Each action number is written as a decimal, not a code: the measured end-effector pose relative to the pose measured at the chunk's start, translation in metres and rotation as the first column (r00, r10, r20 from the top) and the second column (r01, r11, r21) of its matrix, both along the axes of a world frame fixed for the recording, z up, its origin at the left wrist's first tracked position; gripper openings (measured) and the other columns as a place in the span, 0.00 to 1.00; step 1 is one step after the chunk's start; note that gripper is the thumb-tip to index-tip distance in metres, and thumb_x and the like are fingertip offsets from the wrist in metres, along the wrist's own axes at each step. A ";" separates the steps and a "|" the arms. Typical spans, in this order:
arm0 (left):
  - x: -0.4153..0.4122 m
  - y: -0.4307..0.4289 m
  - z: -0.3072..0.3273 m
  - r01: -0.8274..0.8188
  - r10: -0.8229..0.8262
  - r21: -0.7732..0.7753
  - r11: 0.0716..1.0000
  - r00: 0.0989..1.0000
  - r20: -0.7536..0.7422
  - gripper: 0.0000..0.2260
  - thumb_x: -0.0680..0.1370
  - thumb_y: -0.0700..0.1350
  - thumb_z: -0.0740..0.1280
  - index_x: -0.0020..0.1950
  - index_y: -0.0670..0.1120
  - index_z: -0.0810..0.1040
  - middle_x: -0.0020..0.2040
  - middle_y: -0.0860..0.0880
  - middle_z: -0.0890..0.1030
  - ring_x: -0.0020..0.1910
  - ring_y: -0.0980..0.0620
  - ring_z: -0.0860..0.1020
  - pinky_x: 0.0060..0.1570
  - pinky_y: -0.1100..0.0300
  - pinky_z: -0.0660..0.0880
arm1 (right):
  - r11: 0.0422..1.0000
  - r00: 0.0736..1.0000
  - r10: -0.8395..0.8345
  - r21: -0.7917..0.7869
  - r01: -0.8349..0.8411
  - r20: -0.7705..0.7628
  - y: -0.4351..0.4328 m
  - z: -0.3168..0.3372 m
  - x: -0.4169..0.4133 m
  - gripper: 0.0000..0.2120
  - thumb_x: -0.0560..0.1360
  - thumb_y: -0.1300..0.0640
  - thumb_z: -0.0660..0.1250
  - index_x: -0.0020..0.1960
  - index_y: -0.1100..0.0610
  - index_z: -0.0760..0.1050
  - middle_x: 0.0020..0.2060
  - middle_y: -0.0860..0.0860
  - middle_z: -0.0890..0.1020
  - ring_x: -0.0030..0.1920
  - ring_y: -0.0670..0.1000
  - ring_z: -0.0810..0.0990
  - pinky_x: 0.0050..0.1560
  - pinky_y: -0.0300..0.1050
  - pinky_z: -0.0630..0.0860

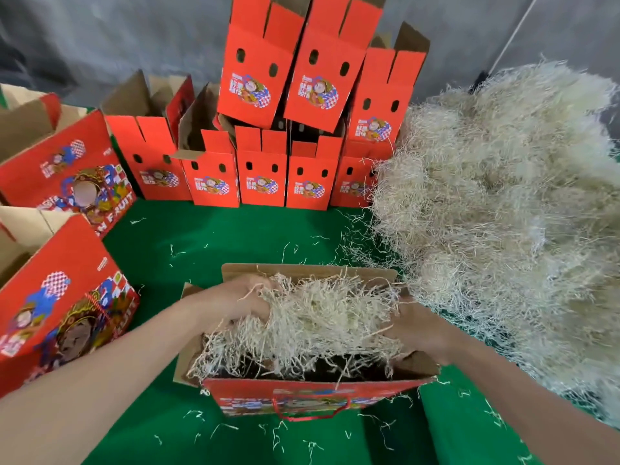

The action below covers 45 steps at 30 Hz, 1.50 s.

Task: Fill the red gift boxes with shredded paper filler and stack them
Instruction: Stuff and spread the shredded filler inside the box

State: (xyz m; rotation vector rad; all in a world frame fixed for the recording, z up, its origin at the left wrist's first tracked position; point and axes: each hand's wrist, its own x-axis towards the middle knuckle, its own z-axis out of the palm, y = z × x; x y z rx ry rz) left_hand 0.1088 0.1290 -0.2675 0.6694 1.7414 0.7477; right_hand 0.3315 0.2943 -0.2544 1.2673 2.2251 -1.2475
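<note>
surface: green felt-looking cloth (235, 236) over the whole work area, loose pale strands scattered all over it
room: plain grey wall (100, 35) at the back; a thin white line (516, 31) slants across its upper right, can't tell what it is
open box (312, 394): red gift box right in front of the person, brown flaps up, red cord handle (308, 411) hanging on its near face, inside looks dark under the filler
wad of shred (318, 317): sits in the mouth of the open box between the two hands, strands spilling over the near rim
left hand (241, 300): at the wad's left end, fingers curled into it, gripping
right hand (419, 327): at the wad's right end, fingertips buried in the strands, looks like it's gripping too
shred pile (503, 213): huge heap hogging the whole right side, its edge brushes the open box's right flap and reaches the last box of the back row
back row (261, 176): red boxes upright side by side along the wall, flaps up
top boxes (258, 62): three more stacked on that row, leaning a bit
left boxes (67, 176): two red boxes along the left edge, tilted, printed faces toward the middle
open room: bare green patch between the open box and the back row, plus a strip in front of the box; boxes hem in the left, the pile the right
</note>
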 end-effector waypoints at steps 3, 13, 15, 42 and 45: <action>-0.001 0.003 -0.005 0.007 -0.006 -0.016 1.000 1.000 0.014 0.33 0.70 0.31 0.67 0.72 0.49 0.62 0.75 0.47 0.58 0.70 0.47 0.63 0.65 0.49 0.65 | 0.993 0.993 0.117 0.014 -0.117 -0.009 -0.004 0.013 0.000 0.09 0.75 0.69 0.59 0.51 0.58 0.68 0.42 0.50 0.73 0.29 0.46 0.69 0.30 0.32 0.73; 0.033 0.030 -0.005 -0.047 0.028 0.066 0.997 0.967 0.254 0.44 0.61 0.45 0.74 0.74 0.52 0.58 0.74 0.49 0.57 0.70 0.51 0.57 0.71 0.46 0.46 | 0.965 0.973 -0.022 -0.258 -0.039 -0.229 -0.018 -0.008 -0.039 0.36 0.72 0.53 0.71 0.72 0.63 0.57 0.70 0.62 0.65 0.69 0.60 0.65 0.68 0.57 0.62; 0.036 0.035 -0.013 -0.083 0.071 0.085 0.993 0.988 0.135 0.36 0.69 0.45 0.72 0.74 0.48 0.60 0.72 0.49 0.63 0.68 0.48 0.62 0.67 0.52 0.55 | 0.961 0.973 0.016 -0.264 -0.078 -0.231 -0.018 -0.010 -0.037 0.31 0.71 0.54 0.72 0.68 0.65 0.64 0.65 0.65 0.70 0.66 0.65 0.68 0.64 0.58 0.68; 0.044 0.046 -0.015 0.106 -0.110 -0.033 0.994 0.986 -0.128 0.30 0.70 0.43 0.74 0.68 0.44 0.64 0.57 0.53 0.71 0.59 0.54 0.66 0.53 0.64 0.65 | 0.889 0.933 -0.140 -0.457 -0.030 -0.333 -0.013 -0.003 -0.036 0.50 0.64 0.60 0.76 0.75 0.58 0.47 0.68 0.51 0.62 0.70 0.55 0.61 0.71 0.54 0.54; 0.028 0.031 -0.020 0.151 -0.168 -0.091 0.984 0.958 -0.234 0.38 0.71 0.42 0.72 0.74 0.41 0.56 0.70 0.47 0.65 0.66 0.52 0.63 0.61 0.63 0.61 | 0.982 0.957 -0.029 -0.188 -0.027 -0.288 -0.001 -0.002 -0.021 0.28 0.67 0.68 0.71 0.63 0.58 0.64 0.49 0.47 0.71 0.53 0.48 0.72 0.61 0.44 0.69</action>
